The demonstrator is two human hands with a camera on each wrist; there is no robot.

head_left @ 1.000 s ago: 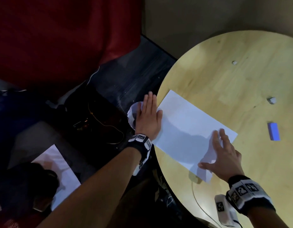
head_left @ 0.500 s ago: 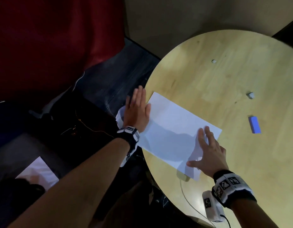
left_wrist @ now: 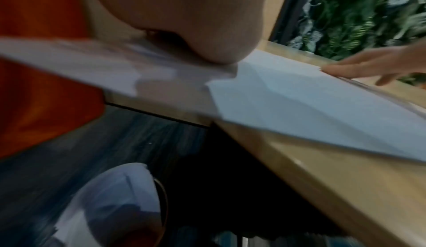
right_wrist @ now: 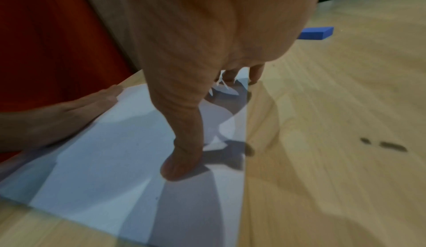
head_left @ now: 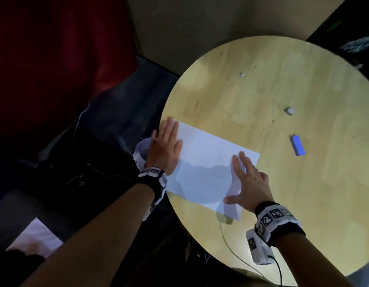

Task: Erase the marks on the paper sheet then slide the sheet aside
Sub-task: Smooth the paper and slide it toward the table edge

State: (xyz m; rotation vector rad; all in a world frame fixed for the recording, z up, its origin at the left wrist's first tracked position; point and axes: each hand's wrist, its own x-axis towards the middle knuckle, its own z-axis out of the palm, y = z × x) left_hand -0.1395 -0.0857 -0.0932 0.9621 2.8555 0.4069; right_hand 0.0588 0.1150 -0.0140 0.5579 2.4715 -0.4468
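Note:
A white paper sheet [head_left: 204,166] lies on the round wooden table [head_left: 282,79], its left end overhanging the table's left edge. My left hand [head_left: 165,146] lies flat with straight fingers on that overhanging end. My right hand [head_left: 247,181] presses flat on the sheet's right end, fingers spread, thumb tip [right_wrist: 177,170] down on the paper. In the left wrist view the sheet [left_wrist: 311,101] juts past the table edge, blurred. No marks show on the paper. A blue eraser [head_left: 297,145] lies on the table, well right of the sheet and apart from both hands.
Two small white scraps [head_left: 289,110] [head_left: 242,75] lie on the far tabletop. A white cup [head_left: 141,151] stands on the floor below my left hand. Another paper [head_left: 34,239] lies on the floor at lower left. A cable [head_left: 231,247] trails over the near table edge.
Both hands have pushed the sheet a little to the left, so its left end hangs farther over the table edge. The eraser has not moved on the table.

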